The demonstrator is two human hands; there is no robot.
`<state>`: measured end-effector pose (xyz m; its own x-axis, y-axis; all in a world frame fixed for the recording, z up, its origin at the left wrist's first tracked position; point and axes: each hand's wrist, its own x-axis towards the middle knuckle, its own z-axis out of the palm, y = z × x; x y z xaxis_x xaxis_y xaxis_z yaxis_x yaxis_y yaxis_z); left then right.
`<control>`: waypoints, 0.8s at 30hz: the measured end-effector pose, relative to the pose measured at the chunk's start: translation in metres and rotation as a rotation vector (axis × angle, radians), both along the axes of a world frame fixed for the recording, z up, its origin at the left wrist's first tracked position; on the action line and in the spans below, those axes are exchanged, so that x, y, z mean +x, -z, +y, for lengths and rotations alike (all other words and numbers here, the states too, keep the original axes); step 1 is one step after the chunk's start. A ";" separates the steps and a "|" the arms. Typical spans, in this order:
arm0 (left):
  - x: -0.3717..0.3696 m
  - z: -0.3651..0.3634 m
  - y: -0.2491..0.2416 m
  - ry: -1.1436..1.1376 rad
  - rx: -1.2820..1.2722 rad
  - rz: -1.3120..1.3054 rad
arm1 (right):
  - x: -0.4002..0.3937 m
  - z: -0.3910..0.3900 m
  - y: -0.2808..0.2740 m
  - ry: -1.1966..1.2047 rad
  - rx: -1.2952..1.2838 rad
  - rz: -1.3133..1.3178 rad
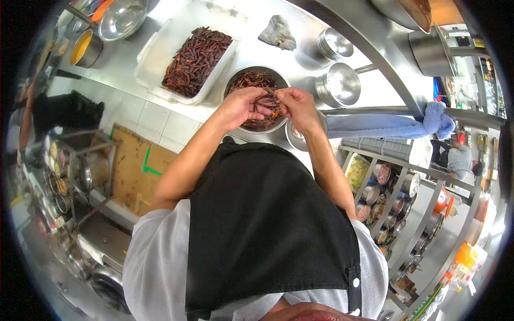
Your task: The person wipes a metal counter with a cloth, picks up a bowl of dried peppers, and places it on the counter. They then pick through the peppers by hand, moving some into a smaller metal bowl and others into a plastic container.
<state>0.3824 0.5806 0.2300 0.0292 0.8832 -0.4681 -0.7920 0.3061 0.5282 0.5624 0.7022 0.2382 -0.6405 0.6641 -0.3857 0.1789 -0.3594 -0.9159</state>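
Both hands are over a round metal bowl (285, 125) of dark red dried chilies (251, 80). My left hand (243, 108) is on the bowl's left side, its fingers curled round some dark red chilies. At the right, my right hand (299, 107) pinches the end of a dark chili with thumb and forefinger. The two hands are close together, nearly touching. To the left of the bowl stands a white plastic tub (147, 67) with a large heap of dried chilies (197, 61).
A grey cloth (277, 33) lies behind the bowl. Stacked metal bowls (342, 84) stand at the right, near a blue towel (375, 127) on a rail. A metal bowl (123, 20) and a pot (88, 49) are at the far left. A person (460, 160) is in the right background.
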 end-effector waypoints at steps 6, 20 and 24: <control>0.003 -0.002 0.017 -0.015 0.002 0.417 | -0.004 -0.006 -0.006 -0.160 0.292 -0.217; -0.002 -0.008 0.033 0.042 0.046 0.266 | 0.007 -0.010 -0.011 -0.217 -0.014 0.010; 0.002 -0.013 0.017 0.023 0.059 0.127 | 0.009 -0.011 0.000 -0.024 -0.087 0.025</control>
<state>0.3849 0.5675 0.2132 -0.0060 0.9089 -0.4170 -0.7108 0.2894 0.6411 0.5716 0.6917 0.2380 -0.6661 0.6132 -0.4246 0.1656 -0.4335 -0.8858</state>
